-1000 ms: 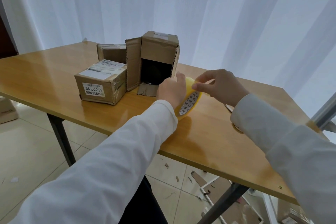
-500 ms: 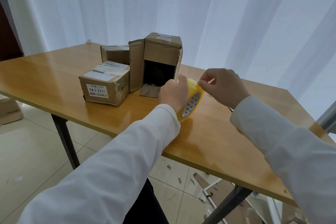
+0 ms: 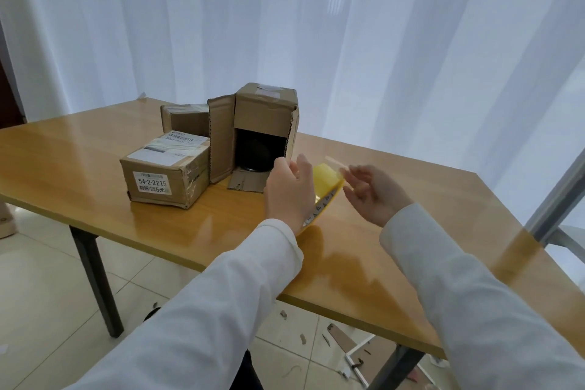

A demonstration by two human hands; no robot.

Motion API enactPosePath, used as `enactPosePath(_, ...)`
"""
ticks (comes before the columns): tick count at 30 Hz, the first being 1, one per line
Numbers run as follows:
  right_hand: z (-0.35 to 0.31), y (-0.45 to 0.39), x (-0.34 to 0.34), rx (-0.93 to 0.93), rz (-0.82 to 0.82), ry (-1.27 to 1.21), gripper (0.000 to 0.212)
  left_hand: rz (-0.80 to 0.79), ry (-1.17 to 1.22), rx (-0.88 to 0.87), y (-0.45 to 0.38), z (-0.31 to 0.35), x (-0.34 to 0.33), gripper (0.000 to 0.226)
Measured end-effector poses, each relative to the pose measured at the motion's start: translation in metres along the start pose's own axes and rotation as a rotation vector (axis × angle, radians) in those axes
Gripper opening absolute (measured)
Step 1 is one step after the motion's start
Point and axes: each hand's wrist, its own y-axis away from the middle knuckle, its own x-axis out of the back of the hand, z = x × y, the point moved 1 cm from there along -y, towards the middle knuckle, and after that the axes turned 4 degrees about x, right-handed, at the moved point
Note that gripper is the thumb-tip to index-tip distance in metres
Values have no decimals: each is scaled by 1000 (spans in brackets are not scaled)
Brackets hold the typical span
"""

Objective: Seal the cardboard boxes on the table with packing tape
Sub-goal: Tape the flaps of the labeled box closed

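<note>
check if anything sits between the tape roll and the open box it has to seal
Nothing visible does. The left hand holds the yellow tape roll just in front and to the right of the tall open box, whose bottom flap lies flat on the table. The right hand pinches the tape end.

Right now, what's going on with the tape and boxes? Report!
Left hand grips yellow tape roll. Right hand pinches the peeled tape end. Tall box open, unsealed. Nothing in the way.
</note>
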Motion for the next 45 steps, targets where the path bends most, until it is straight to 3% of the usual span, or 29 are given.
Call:
enactPosePath(2,2,-5,20,-11,51,-157,27,2,71,0,2,-5,7,29)
enactPosePath(3,4,-6,29,6,71,-112,29,-2,113,18,1,-9,12,29)
enactPosePath(5,8,-7,34,88,36,206,27,-45,213,80,-4,-19,18,31)
enactPosePath(6,11,-8,32,156,-43,424,29,-93,282,125,-8,-24,20,30)
enactPosePath(8,15,-4,19,258,-300,770,54,-205,447,234,-11,-31,23,28)
enactPosePath(10,17,-2,4,267,-518,912,76,-264,531,267,-12,-34,24,26)
enactPosePath(11,17,-2,-2,286,-550,973,79,-260,525,243,-12,-34,24,25)
enactPosePath(15,11,-5,-4,439,-430,1230,74,-177,356,49,-20,-27,29,16)
enactPosePath(17,2,-4,7,443,-426,1206,68,-140,270,-27,-28,-28,37,17)
enactPosePath(19,-15,-3,25,437,-358,1086,48,-83,244,-36,-38,-33,46,19)
enactPosePath(21,-31,-4,44,502,-161,1043,36,-46,250,3,-45,-41,53,21)
enactPosePath(24,-36,-14,73,710,338,1412,47,4,228,74,-52,-60,59,21)
enactPosePath(25,-31,-16,82,765,433,1540,50,16,219,99,-52,-68,62,20)
enactPosePath(27,-21,-24,98,751,467,1746,53,18,232,145,-53,-79,67,17)
enactPosePath(30,-13,-27,103,571,418,1966,65,-54,291,218,-59,-83,74,17)
enactPosePath(33,-6,-19,67,757,361,1626,61,-112,436,313,-68,-85,81,22)
enactPosePath(35,2,-14,26,897,192,1313,37,-129,507,349,-70,-85,83,22)
enactPosePath(37,16,-8,-23,658,-122,1177,22,-138,561,373,-71,-85,84,22)
enactPosePath(39,41,-6,-65,208,-353,975,33,-130,623,399,-70,-83,85,21)
enactPosePath(41,64,-14,-94,-64,-384,687,41,-121,669,418,-69,-84,85,21)
enactPosePath(45,90,-39,-128,-84,-306,264,24,-148,730,425,-72,-88,88,26)
